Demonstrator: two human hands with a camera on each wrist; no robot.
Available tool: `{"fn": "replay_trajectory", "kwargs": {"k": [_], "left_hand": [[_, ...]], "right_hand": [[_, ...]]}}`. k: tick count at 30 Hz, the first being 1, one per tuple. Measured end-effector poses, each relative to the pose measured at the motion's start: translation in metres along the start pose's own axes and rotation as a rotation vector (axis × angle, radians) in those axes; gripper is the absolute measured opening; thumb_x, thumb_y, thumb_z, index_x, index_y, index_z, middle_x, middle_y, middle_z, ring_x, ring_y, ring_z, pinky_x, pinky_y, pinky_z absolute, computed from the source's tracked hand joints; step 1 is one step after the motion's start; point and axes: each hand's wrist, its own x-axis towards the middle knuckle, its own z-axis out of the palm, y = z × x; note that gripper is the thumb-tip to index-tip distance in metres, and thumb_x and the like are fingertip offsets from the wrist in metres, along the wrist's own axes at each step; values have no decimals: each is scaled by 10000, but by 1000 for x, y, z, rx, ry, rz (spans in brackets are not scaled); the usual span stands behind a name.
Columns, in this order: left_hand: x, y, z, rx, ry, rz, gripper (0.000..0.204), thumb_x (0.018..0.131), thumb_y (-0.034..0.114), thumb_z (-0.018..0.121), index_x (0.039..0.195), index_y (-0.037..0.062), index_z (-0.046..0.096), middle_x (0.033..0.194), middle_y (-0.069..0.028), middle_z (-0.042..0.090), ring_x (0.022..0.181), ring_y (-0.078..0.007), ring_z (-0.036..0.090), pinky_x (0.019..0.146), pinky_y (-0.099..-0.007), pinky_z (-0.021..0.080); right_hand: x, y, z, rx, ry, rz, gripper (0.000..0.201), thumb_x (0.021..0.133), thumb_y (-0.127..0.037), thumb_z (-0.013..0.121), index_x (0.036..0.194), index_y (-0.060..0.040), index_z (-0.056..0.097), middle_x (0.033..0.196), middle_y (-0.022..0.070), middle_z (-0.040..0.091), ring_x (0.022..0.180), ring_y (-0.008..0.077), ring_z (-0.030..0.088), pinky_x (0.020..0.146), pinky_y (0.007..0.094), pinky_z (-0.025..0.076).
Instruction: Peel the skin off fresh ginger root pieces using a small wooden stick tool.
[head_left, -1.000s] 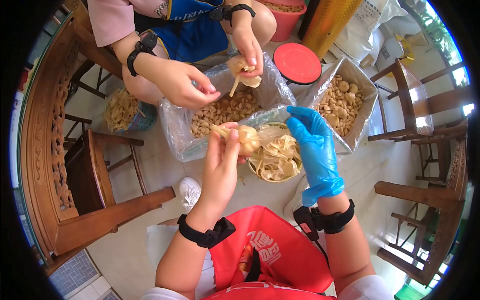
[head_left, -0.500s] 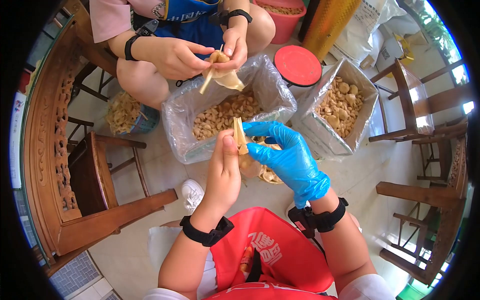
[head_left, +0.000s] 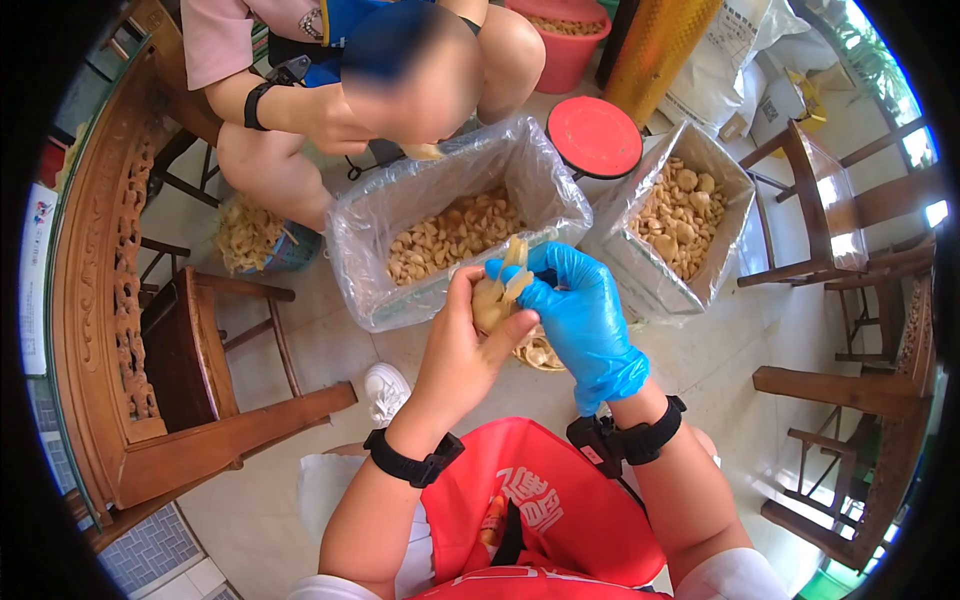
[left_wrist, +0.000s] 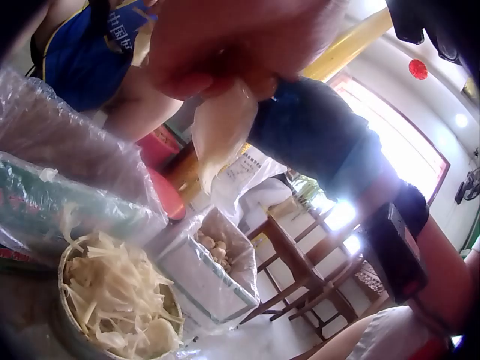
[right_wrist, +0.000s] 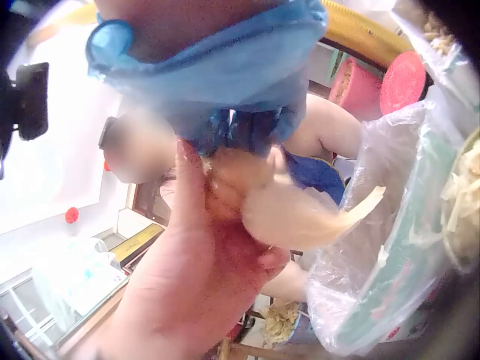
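From the head view, I see the garlic [head_left: 489, 304] held up in front of the large box [head_left: 352, 275], near the middle of its near edge and well apart from the rim of the small box [head_left: 735, 235] on the right. Floor [head_left: 690, 365] shows between the small box and the chairs on the right. The basin [head_left: 541, 358] of peels sits just beyond the wrists, partly hidden by the hands. The left hand [head_left: 465, 345] has its fingers curled round the garlic, its thumb across the near side. The right hand [head_left: 583, 318], in a blue glove, holds its fingers narrow, pinching the skin [head_left: 517, 277] at the garlic's upper right. Both forearms reach forward and angle inward. At the far left a second person [head_left: 300, 125] leans over the large box.

From the left wrist, the left hand fills the top, blurred, and a pale flap of skin hangs below its fingers. The basin stands low on the left beside the large box, with the small box to its right. The garlic itself I cannot make out here.

From the right wrist, the gloved fingers come down onto the garlic from above, their tips hidden. The left hand cups it from below, thumb up its left side, while loose skin trails right, towards the large box.
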Motion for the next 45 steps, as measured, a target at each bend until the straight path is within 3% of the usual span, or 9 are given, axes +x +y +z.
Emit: {"fn": "replay_trajectory", "kwargs": {"k": [14, 24, 27, 28, 29, 31, 34, 38, 45], "left_hand": [[7, 10, -17, -46, -279, -90, 505, 884, 247, 620, 1244, -19, 385, 1040, -109, 577, 885, -134, 575, 778, -285, 475], [13, 3, -18, -89, -413, 19, 476, 914, 247, 589, 1286, 47, 370, 1117, -44, 509, 1045, -102, 471, 901, -270, 419], [17, -1, -10, -219, -466, 1, 483, 926, 283, 565, 1307, 61, 367, 1142, -38, 499, 1067, -99, 459, 921, -264, 400], [19, -4, -7, -301, -475, -10, 487, 931, 298, 552, 1315, 64, 367, 1151, -35, 497, 1071, -97, 457, 927, -263, 394], [21, -8, -4, -276, -461, 29, 487, 931, 298, 552, 1315, 64, 367, 1151, -35, 497, 1071, -97, 457, 927, -263, 394], [25, -15, 2, -302, -416, 72, 494, 946, 335, 512, 1334, 71, 355, 1153, -33, 503, 1067, -100, 468, 921, -264, 400], [27, -16, 11, -256, -285, 10, 433, 954, 301, 505, 1304, 62, 416, 1205, -69, 512, 1083, -124, 493, 917, -289, 406], [29, -32, 21, 302, 26, 68, 412, 928, 355, 535, 1173, 24, 530, 1071, -120, 586, 895, -169, 579, 775, -290, 453], [24, -18, 31, -106, 46, -209, 389, 924, 385, 536, 1134, 58, 549, 846, -38, 618, 741, -115, 586, 662, -248, 459]], "right_hand": [[-2, -14, -15, 127, 32, 291, 184, 873, -232, 626, 797, -65, 632, 716, -27, 548, 662, 74, 465, 626, 243, 391], [-2, 8, -30, 768, -112, 525, 173, 904, -274, 563, 936, -112, 614, 798, -11, 601, 716, 106, 549, 679, 265, 458], [7, 36, -45, 772, -153, 532, 273, 952, -298, 473, 947, -51, 591, 818, 25, 600, 747, 164, 553, 712, 297, 467], [5, 28, -51, 877, -244, 498, 342, 953, -272, 458, 1142, -5, 555, 1107, 116, 619, 1017, 248, 588, 926, 366, 454], [14, 69, -68, 672, -424, 200, 334, 954, -280, 457, 1115, -7, 561, 1081, 116, 625, 997, 252, 591, 915, 371, 454], [18, 81, -63, -57, -136, 77, 306, 957, -276, 452, 1072, -19, 571, 1053, 108, 631, 958, 241, 602, 868, 363, 471], [15, 52, -60, 759, 21, 321, 247, 955, -260, 463, 986, -47, 583, 934, 68, 633, 824, 196, 601, 756, 325, 484], [6, 22, -50, 530, 197, 291, 123, 921, -221, 526, 901, -115, 585, 773, -18, 543, 702, 125, 501, 648, 277, 413], [-1, 14, -27, 196, 239, 72, 152, 922, -204, 544, 812, -100, 555, 739, -31, 519, 684, 77, 458, 644, 251, 408]]}}
